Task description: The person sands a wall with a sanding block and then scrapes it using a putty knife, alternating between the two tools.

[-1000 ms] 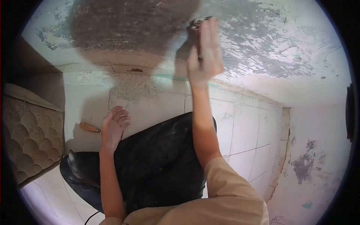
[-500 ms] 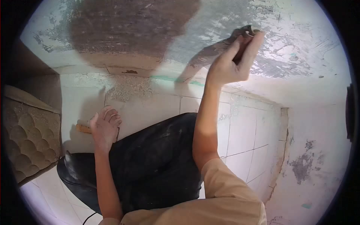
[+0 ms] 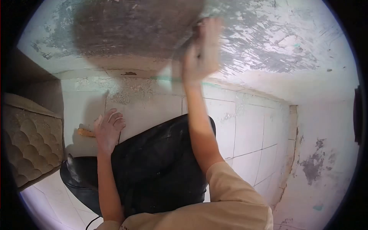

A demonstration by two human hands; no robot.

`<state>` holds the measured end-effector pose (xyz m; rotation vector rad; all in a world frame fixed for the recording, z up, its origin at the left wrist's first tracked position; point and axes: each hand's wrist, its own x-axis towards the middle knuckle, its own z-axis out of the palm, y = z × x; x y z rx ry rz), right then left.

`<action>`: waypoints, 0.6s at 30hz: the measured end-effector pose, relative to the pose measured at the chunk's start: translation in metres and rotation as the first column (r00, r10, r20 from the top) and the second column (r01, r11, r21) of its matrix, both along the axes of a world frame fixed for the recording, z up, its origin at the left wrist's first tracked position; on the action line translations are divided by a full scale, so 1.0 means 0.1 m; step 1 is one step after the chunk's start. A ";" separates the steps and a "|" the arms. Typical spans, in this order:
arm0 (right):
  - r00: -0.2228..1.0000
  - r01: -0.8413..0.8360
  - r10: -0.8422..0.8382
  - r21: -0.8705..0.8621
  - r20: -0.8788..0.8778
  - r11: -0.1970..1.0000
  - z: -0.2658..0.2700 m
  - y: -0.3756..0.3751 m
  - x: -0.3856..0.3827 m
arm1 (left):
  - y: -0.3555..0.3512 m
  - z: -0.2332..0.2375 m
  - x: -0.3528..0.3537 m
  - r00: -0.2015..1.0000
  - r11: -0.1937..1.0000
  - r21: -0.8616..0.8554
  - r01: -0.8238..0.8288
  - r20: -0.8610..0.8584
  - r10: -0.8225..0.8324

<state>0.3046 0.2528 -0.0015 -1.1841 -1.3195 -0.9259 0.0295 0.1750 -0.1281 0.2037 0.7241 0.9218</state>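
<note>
My right hand (image 3: 203, 53), smeared by motion, is up at the patchy wall (image 3: 253, 34). Its fingers are closed on a dark folded piece of sandpaper (image 3: 198, 28), mostly hidden by the hand and held against the wall. Low on the left, my left hand (image 3: 110, 128) rests dusty and open on the tiled floor (image 3: 149, 107), its fingers a little bent. An orange-brown handle (image 3: 86, 132) pokes out from beside its thumb side; whatever it belongs to is hidden under the hand.
A quilted, dusty padded piece (image 3: 32, 143) stands at the left. My bent leg in black trousers (image 3: 161, 168) lies between my arms. Crumbly dust (image 3: 126, 92) is scattered along the wall's foot. Another wall with grey patches (image 3: 312, 168) rises at the right.
My right hand has swept left along the wall with the sandpaper, from the pale streaked area toward the dark shadow. My left hand has stayed on the floor.
</note>
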 end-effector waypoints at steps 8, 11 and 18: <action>0.956 -0.294 0.291 -0.101 -0.043 0.950 0.00 -0.02 -0.40 | 0.01 0.02 -0.06 0.995 0.998 -0.037 -0.054 -0.081 0.050; 0.991 -0.032 0.041 0.072 -0.125 0.997 0.25 -0.15 0.04 | 0.02 -0.05 -0.11 1.000 1.000 0.019 -0.009 -0.006 0.009; 0.875 0.233 -0.085 0.260 -0.477 0.937 0.50 -0.65 0.83 | 0.03 0.01 -0.08 1.000 0.999 0.030 0.020 -0.011 -0.020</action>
